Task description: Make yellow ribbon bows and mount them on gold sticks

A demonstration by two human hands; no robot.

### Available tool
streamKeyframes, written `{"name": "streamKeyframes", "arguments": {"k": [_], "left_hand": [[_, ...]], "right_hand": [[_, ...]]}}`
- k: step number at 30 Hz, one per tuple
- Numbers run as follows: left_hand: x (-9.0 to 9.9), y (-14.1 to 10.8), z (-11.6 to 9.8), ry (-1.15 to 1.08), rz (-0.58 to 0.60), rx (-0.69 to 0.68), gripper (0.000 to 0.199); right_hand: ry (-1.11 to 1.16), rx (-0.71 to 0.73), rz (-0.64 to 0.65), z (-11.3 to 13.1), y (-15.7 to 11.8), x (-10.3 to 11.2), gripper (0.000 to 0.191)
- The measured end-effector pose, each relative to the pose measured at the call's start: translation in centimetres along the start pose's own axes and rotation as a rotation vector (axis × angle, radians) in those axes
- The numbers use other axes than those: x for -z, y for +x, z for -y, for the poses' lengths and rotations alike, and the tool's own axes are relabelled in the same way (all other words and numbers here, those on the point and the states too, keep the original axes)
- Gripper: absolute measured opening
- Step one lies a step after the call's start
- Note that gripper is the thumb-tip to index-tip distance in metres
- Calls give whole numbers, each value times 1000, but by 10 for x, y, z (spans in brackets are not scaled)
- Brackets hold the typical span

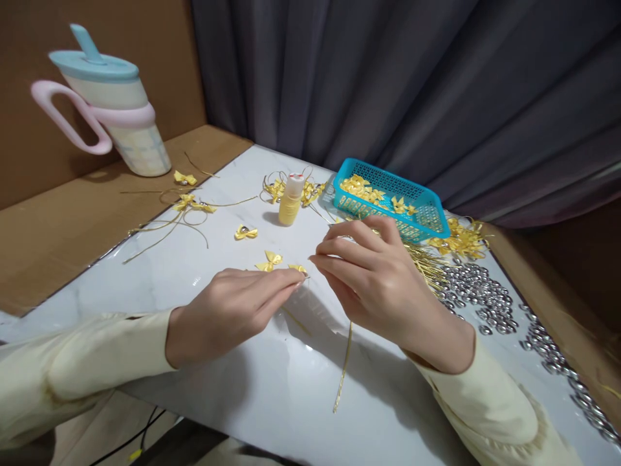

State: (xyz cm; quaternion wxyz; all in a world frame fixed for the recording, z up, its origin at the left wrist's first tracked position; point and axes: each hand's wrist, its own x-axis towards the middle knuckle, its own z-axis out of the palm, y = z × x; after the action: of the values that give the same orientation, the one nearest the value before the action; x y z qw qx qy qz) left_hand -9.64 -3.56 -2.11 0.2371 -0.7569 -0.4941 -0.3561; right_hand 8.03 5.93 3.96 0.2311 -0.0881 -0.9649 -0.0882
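Note:
My left hand (242, 299) is closed, thumb and fingers pinched together, with a thin glint of gold cord at the tips. A short gold strand (297, 321) shows below it. Opposite, my right hand (373, 275) is raised with curled fingers, and a gold cord (343, 372) hangs down beneath it; its grip point is hidden. The two hands' fingertips are a small gap apart. Just behind my left fingertips are a yellow ribbon bow (269, 261) and a second, partly covered bow (297, 267). Farther back lies a bow with a silver bead (246, 232).
A small yellow bottle (290, 204) stands mid-table before corded bows. Behind my right hand is a turquoise basket (427, 200) of bows. Gold cords (427, 265) and silver beads (485, 294) spread rightward. Corded bows (187, 202) lie left, near a handled tumbler (130, 116).

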Motion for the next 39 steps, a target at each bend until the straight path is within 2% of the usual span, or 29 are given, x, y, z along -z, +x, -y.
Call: {"name": "streamKeyframes", "arguments": {"k": [7,11,15,20,23,26,29,32,39], "left_hand": [[0,-1,-1,-49,-17,16,12],[1,-5,-1,-100,-5,32,17],[3,-3,-2,-182,-1,13,15],[6,3,-2,-240,-19,-1,14],[6,4,-1,-234,-34,4,13],[5,5,0,-224,-28,5,13],[5,5,0,-230,-20,16,16],[5,6,0,-244,-19,29,18],[3,5,-1,-242,-25,32,15]], "right_hand": [[-96,-16,-52,-8,-1,-1,20],[-196,-47,-120,-27,-2,-1,18],[-309,-179,-152,-65,0,1,20],[-402,-447,-18,-125,17,5,26],[-428,-520,-16,-153,28,7,26],[-442,-552,-34,-171,35,8,24],[-432,-566,-51,-177,36,9,25],[-379,-546,-93,-173,33,9,25],[-251,-495,-196,-138,30,22,20]]}}
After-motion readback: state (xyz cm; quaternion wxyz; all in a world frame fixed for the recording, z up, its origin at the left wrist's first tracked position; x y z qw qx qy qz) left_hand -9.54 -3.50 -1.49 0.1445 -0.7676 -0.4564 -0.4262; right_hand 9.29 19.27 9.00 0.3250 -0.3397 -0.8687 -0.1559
